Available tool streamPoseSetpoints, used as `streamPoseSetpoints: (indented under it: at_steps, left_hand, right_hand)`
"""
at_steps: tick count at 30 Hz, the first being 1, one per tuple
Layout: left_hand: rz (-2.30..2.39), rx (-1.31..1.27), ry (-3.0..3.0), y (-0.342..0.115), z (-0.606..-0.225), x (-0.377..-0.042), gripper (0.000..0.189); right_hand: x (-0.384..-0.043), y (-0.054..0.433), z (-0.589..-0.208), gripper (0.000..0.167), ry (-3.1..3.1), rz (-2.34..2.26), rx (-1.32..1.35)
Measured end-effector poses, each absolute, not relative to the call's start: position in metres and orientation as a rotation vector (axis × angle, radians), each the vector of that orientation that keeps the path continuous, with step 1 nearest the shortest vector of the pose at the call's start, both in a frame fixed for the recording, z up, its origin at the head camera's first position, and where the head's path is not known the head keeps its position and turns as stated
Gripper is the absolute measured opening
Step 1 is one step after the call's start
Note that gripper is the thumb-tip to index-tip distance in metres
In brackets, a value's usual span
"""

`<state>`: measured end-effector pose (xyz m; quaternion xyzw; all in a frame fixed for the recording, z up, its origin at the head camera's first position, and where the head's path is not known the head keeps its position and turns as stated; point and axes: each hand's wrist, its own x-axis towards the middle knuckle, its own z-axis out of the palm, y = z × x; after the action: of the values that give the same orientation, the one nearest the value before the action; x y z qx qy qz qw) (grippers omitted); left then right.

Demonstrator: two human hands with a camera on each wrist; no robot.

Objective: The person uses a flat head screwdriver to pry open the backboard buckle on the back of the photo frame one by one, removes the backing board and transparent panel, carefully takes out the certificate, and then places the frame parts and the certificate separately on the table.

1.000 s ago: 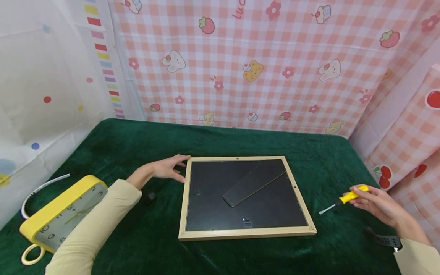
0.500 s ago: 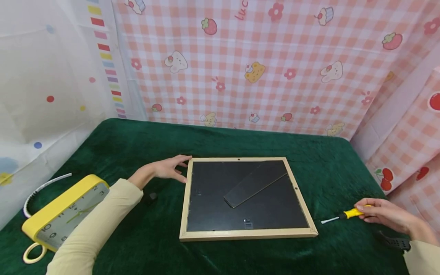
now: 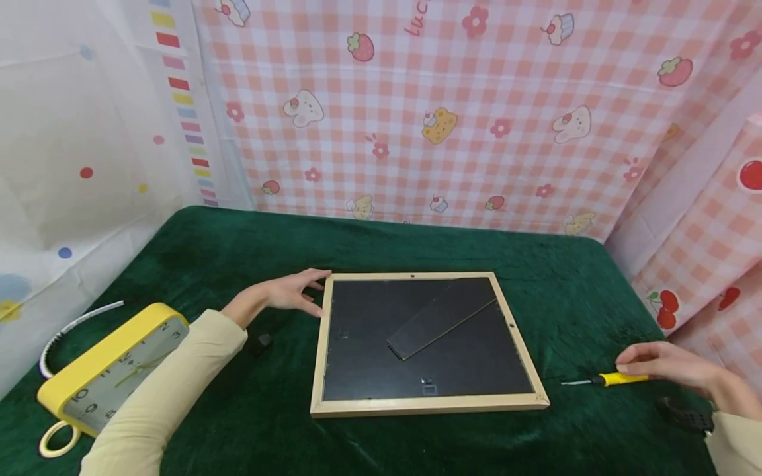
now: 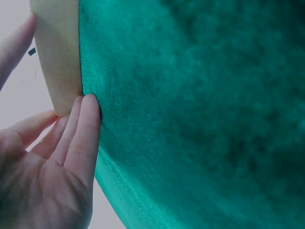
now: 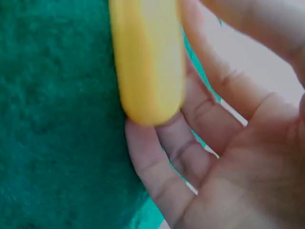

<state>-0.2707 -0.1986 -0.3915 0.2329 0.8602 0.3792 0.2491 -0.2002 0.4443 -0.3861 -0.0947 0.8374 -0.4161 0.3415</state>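
A picture frame (image 3: 428,337) lies back up on the green cloth, its wooden border round a black backing with a stand leg (image 3: 437,327). My left hand (image 3: 292,291) rests against the frame's left side, thumb and fingers spread along it. In the left wrist view, straight fingertips (image 4: 89,102) touch the wooden edge (image 4: 59,57) at a corner. To the right of the frame, my right hand (image 3: 667,363) holds a screwdriver (image 3: 622,379) by its yellow handle, low over the cloth, blade towards the frame. The right wrist view shows fingers along the yellow handle (image 5: 147,62).
A yellow alarm clock (image 3: 119,370) leans at the left, partly behind my left sleeve (image 3: 172,390). Behind it lies a white curved cord (image 3: 71,327). A small black object (image 3: 264,340) is near my left wrist. Patterned curtains (image 3: 417,99) stand round the table.
My right hand has moved down and slightly right, lowering the screwdriver to the cloth, where it lies flatter. The left hand and the picture frame have stayed put.
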Motion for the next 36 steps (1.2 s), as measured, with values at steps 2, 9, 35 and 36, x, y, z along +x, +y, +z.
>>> streamPoseSetpoints:
  at_steps: [2,9,35,36]
  left_hand:
    - [1.034,0.627,2.342,-0.198,-0.390,-0.270,0.090]
    - [1.013,0.621,2.349,-0.198,-0.392,-0.271,0.091]
    - [1.046,0.546,2.487,-0.190,-0.388,-0.276,0.058]
    - [1.035,0.541,2.510,-0.191,-0.387,-0.275,0.057]
  right_hand:
    - [-0.200,0.441,-0.383,0.031,2.226,-1.031,-0.268]
    - [-0.196,0.411,-0.368,0.032,2.435,-1.001,-0.363]
    - [-0.164,0.317,-0.381,0.048,1.779,-1.380,-0.316]
    - [-0.164,0.317,-0.381,0.048,1.779,-1.394,-0.315]
